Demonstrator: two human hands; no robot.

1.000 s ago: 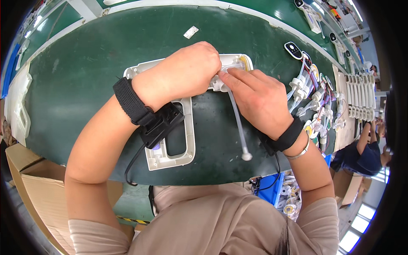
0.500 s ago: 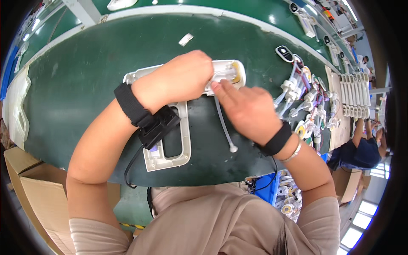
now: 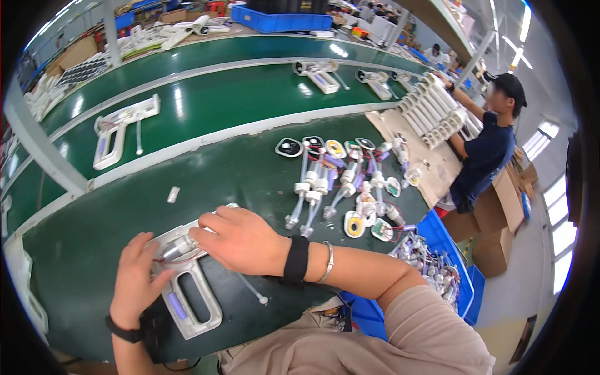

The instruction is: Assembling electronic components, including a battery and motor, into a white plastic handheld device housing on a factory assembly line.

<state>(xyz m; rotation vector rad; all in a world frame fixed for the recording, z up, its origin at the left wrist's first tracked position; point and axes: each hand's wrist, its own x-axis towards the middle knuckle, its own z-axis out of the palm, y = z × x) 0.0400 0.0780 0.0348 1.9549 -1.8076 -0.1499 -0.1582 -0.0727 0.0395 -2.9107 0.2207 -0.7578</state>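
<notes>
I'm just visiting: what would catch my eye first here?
Probably the pale, loop-handled housing at lower left, with the left hand at its left end and the right hand over its upper part. Next, the cluster of tubed and wired parts on the green table, right of the middle. At upper right, a co-worker in a dark cap stands beside a row of white pieces.

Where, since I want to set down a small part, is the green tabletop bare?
The tabletop is bare between the white rectangular piece and the tubed, wired assemblies, and left of the left hand. It is crowded under those assemblies and at the handled white housing under the right hand.
</notes>
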